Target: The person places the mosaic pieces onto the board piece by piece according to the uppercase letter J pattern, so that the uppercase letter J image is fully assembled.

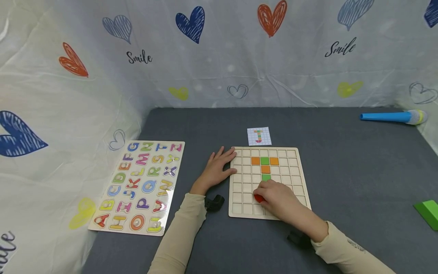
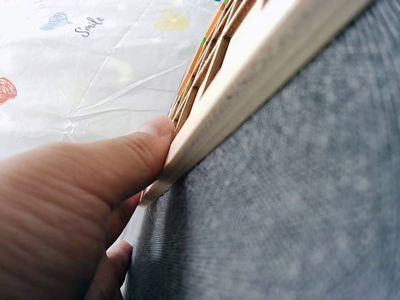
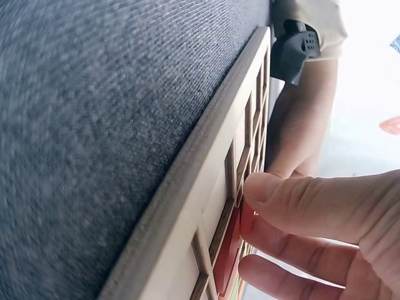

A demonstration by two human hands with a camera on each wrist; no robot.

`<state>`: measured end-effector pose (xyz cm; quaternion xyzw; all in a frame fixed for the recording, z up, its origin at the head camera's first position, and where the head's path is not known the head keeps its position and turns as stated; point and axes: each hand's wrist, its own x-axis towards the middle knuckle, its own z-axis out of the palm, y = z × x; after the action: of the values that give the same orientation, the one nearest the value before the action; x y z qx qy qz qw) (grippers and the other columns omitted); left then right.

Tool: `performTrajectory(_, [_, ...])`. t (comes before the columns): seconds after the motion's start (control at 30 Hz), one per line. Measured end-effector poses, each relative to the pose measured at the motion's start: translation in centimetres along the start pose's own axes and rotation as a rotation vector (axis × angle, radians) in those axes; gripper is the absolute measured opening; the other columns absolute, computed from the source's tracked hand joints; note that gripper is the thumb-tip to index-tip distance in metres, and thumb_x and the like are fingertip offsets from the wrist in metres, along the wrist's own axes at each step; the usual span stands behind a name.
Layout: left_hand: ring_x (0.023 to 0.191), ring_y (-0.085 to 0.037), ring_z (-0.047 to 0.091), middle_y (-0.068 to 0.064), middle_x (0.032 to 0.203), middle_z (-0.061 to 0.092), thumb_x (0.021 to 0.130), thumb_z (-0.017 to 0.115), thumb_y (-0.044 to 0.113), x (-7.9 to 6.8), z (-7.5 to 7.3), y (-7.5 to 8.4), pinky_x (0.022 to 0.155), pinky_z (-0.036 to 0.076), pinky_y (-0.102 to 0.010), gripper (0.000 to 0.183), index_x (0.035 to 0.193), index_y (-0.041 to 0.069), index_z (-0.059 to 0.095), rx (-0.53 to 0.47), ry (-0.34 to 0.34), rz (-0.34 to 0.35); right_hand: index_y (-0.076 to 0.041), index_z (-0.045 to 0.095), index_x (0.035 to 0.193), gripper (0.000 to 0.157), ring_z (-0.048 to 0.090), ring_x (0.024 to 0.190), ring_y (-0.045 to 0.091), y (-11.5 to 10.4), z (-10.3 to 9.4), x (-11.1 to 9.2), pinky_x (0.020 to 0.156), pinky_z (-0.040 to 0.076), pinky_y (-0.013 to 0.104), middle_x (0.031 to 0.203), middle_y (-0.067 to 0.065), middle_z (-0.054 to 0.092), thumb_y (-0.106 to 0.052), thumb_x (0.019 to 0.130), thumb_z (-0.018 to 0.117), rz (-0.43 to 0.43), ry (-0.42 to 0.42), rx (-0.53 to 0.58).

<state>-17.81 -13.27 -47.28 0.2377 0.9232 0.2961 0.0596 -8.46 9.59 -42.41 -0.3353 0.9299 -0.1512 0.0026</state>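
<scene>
A wooden grid board (image 1: 294, 160) lies on the grey table. Orange tiles (image 1: 255, 161) and green tiles (image 1: 265, 161) fill some cells in a T-like shape. My right hand (image 1: 270, 198) rests over the board's lower middle and pinches a red tile (image 1: 258, 198). In the right wrist view the thumb (image 3: 294, 200) and a finger hold the red tile (image 3: 228, 256) at a cell of the board (image 3: 187, 206). My left hand (image 1: 219, 167) lies flat beside the board's left edge. Its thumb (image 2: 137, 159) presses the board's rim (image 2: 250, 94).
A small pattern card (image 1: 259, 136) lies just behind the board. An alphabet puzzle (image 1: 138, 186) lies to the left. A blue stick-like object (image 1: 390, 117) sits at the far right, a green block (image 1: 429, 213) at the right edge. A heart-printed sheet surrounds the table.
</scene>
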Motion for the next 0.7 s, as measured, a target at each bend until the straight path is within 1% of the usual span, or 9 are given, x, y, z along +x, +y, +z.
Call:
performTrajectory(0.27, [0.141, -0.024, 0.008, 0.002, 0.151, 0.025, 0.088, 0.061, 0.035, 0.0, -0.15, 0.15, 0.111, 0.001, -0.05, 0.063, 0.143, 0.014, 0.037, -0.009, -0.002, 0.001, -0.012, 0.071, 0.088, 0.023, 0.053, 0.075, 0.014, 0.08, 0.06, 0.12, 0.059, 0.046, 0.028, 0.08, -0.004, 0.057, -0.007, 0.068, 0.08, -0.005, 0.01, -0.004])
performTrajectory(0.5, [0.141, -0.024, 0.008, 0.003, 0.151, 0.024, 0.088, 0.061, 0.035, 0.02, -0.09, 0.04, 0.111, 0.001, -0.051, 0.063, 0.143, 0.013, 0.037, -0.013, 0.0, 0.005, -0.013, 0.071, 0.091, 0.026, 0.051, 0.074, 0.014, 0.32, 0.25, 0.3, 0.058, 0.044, 0.027, 0.08, -0.003, 0.057, -0.009, 0.067, 0.08, 0.013, -0.013, -0.01])
performTrajectory(0.7, [0.141, -0.023, 0.008, 0.004, 0.151, 0.024, 0.089, 0.06, 0.036, 0.03, -0.03, -0.06, 0.11, 0.001, -0.051, 0.064, 0.143, 0.015, 0.036, -0.007, -0.005, 0.006, -0.014, 0.071, 0.091, 0.026, 0.05, 0.072, 0.013, 0.41, 0.23, 0.33, 0.056, 0.043, 0.026, 0.079, -0.004, 0.056, -0.01, 0.066, 0.081, 0.017, -0.015, -0.008])
